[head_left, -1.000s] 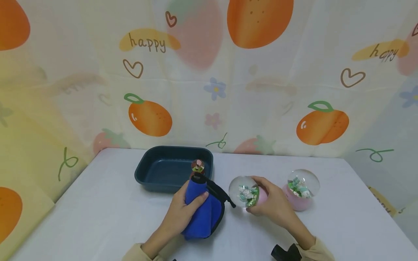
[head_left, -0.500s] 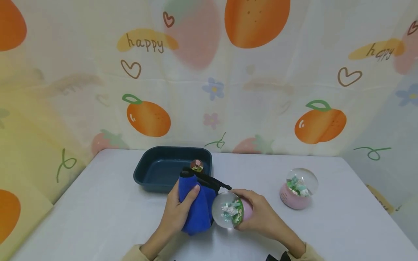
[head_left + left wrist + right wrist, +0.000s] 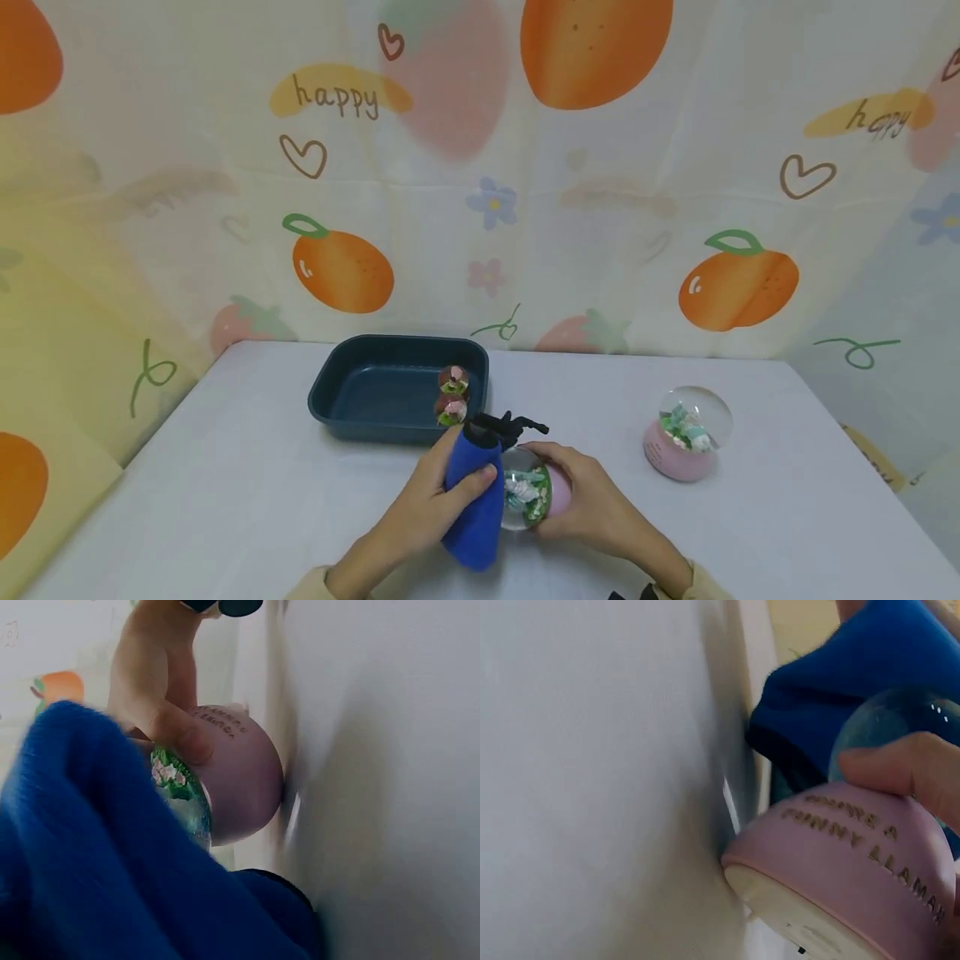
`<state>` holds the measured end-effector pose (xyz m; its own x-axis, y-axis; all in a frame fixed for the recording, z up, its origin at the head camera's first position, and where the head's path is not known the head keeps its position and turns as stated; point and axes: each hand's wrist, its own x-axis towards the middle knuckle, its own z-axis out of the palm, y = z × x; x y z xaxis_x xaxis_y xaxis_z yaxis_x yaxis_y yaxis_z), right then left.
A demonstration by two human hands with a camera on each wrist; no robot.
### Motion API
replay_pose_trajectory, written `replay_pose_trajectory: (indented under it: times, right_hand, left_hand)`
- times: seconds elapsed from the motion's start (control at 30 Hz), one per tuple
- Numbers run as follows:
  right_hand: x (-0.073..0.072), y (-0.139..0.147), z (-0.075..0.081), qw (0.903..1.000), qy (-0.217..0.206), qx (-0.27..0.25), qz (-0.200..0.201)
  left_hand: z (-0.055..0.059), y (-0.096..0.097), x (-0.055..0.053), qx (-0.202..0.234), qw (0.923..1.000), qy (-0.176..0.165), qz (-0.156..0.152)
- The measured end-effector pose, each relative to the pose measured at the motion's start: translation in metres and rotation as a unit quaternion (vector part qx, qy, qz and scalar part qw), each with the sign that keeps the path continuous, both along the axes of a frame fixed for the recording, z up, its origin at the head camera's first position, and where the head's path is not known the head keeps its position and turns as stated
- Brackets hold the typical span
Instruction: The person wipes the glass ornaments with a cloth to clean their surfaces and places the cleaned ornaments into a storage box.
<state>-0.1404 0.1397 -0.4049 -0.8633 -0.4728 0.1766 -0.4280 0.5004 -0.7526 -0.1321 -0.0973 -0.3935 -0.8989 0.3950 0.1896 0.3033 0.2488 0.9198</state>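
In my left hand (image 3: 431, 500) I grip a blue cloth (image 3: 476, 508) with black edging and a black strap (image 3: 513, 427) at its top. My right hand (image 3: 588, 500) holds a snow globe (image 3: 525, 492) by its pink base, tipped on its side with the glass toward the left. The cloth lies against the glass and covers part of it. Raised lettering marks the pink base (image 3: 855, 855) in the right wrist view, and its pale underside shows. From the left wrist view, the thumb presses on the pink base (image 3: 240, 780) near the glass.
A second pink-based snow globe (image 3: 686, 437) stands upright at the right of the white table (image 3: 225, 467). Toward the back left sits a dark blue tray (image 3: 352, 429) with two small glass globes (image 3: 453, 381) at its right end. A fruit-printed cloth (image 3: 600, 250) hangs behind.
My right hand has brought the snow globe leftward and down to the cloth. The left hand dipped left, then came back right, so the cloth now overlaps the glass. Both small globes now show.
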Motion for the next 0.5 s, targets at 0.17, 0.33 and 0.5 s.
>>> replay_pose_trajectory:
  times: [0.17, 0.33, 0.5]
  right_hand:
    - [0.002, 0.001, 0.000, 0.9994, 0.027, 0.019, 0.014]
    - [0.002, 0.002, -0.001, 0.9987, 0.035, 0.030, 0.022]
    - [-0.003, 0.005, -0.005, 0.9980, 0.046, 0.019, 0.041]
  left_hand:
    - [-0.003, 0.005, 0.000, -0.047, 0.9979, -0.036, -0.026]
    - [-0.002, 0.001, -0.002, -0.082, 0.9944, -0.051, -0.045]
    - [-0.001, -0.007, -0.004, -0.120, 0.9882, -0.046, -0.083]
